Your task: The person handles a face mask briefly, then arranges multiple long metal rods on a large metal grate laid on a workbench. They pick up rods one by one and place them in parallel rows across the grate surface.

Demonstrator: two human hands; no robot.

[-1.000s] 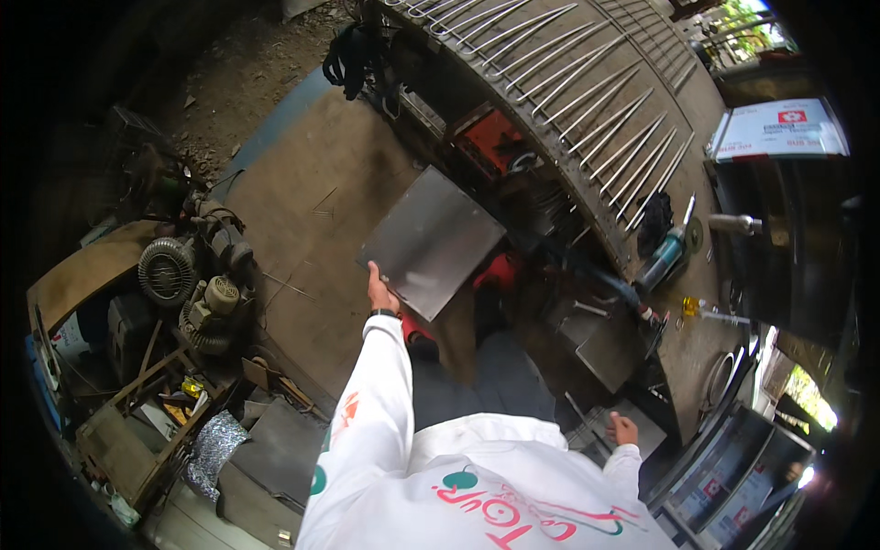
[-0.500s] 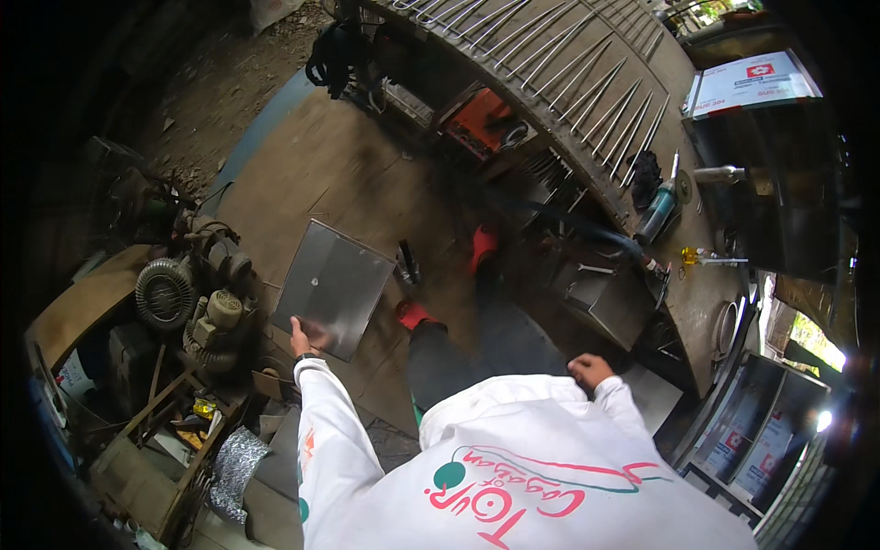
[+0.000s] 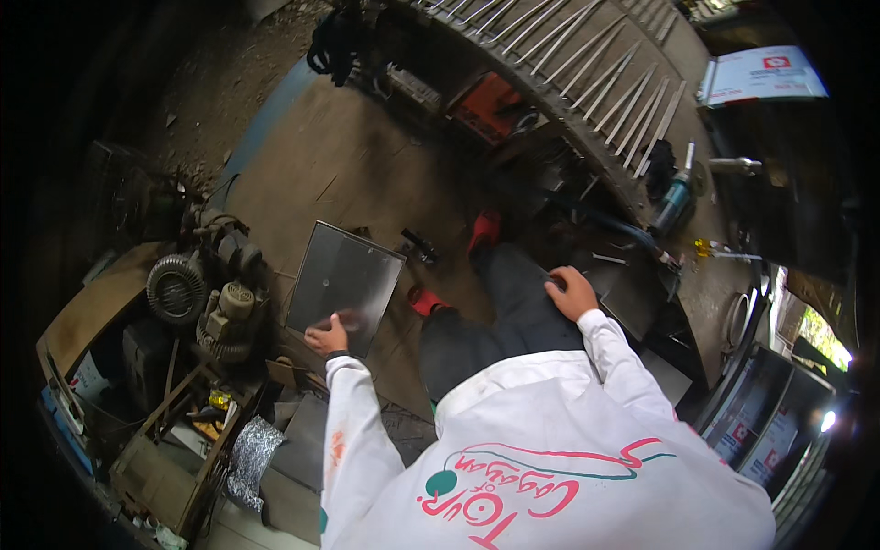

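Observation:
My left hand (image 3: pixel 327 337) is over the near edge of a grey metal panel (image 3: pixel 341 270). Its thumb stands apart from the fingers, and nothing plain shows in it. The panel is flat, square-cornered and shiny, with a small light spot near its middle and a blurred reflection beside my hand. Above my right thigh, my right hand (image 3: pixel 573 293) is closed with its fingers bent. Something small and dark shows at its fingertips, too little to name. A dark tool (image 3: pixel 421 246) lies on the floor between the panel and my red shoes (image 3: pixel 427 301).
Motors (image 3: pixel 179 289) and scrap crowd the left side, with crumpled foil (image 3: pixel 249 461) below. A workbench at upper right carries metal rods (image 3: pixel 600 82), an angle grinder (image 3: pixel 674 200) and a yellow-handled tool (image 3: pixel 704 248). Under it sits an orange box (image 3: pixel 488 108).
My left hand has moved right along the panel's near edge, away from its left corner. My right hand has risen forward from beside my hip to above my thigh.

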